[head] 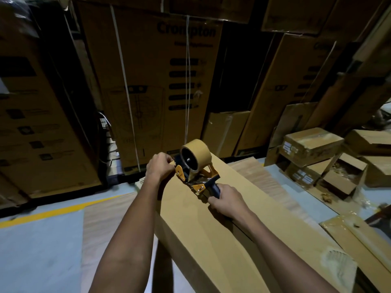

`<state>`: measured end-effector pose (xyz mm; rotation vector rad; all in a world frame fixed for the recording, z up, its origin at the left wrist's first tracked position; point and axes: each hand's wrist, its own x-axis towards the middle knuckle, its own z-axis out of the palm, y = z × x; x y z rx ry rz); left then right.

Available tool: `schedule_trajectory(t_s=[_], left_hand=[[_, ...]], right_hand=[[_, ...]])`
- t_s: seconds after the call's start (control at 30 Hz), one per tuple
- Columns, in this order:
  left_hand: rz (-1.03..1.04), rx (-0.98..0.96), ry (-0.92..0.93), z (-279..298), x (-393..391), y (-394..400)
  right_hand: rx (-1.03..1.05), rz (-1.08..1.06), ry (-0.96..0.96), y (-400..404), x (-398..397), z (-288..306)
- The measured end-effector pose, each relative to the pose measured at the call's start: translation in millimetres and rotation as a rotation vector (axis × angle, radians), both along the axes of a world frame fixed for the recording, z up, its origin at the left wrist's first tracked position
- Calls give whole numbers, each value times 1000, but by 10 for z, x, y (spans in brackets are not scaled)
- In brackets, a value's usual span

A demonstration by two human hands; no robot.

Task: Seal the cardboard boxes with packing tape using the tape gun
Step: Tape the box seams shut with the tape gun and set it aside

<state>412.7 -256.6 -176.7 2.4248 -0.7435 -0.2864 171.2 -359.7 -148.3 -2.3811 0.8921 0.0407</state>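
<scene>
Tape gun (195, 175) sits over the far end of a long cardboard box (211, 225); orange metal frame, dark handle, tan tape roll (196, 155) on a black hub at the top; whether its front edge touches the box top is unclear. Right hand (227, 203), grip closed round the dark handle; left hand (159, 168), fingers curled and pinching at the gun's front end near the orange plate; what lies between those fingertips is too small to tell. Box's near end is cut off by the frame edge; its top seam is partly hidden by the right forearm. Tall printed cartons (148, 81) stand behind, print blurred; smaller boxes (313, 144) lie at right, one open; grey floor (38, 250) carries a yellow line (53, 212).
</scene>
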Motion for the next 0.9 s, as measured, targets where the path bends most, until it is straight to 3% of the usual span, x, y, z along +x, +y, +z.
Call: schedule_trajectory(t_s=[0.1,0.27,0.63,0.9], left_hand=[[-1,23,-46,-34,-13,-13],[-18,19,-62,-61,3,-20],[-24,-31,-51,-39,-14,14],[-56,307,-334,102,-405,-79]], right_hand=[[13,-10,30,8,75,44],[284,-134,-56,26,245,196],[217,-142,-54,35,-277,25],[278,-134,-98,45,-279,80]])
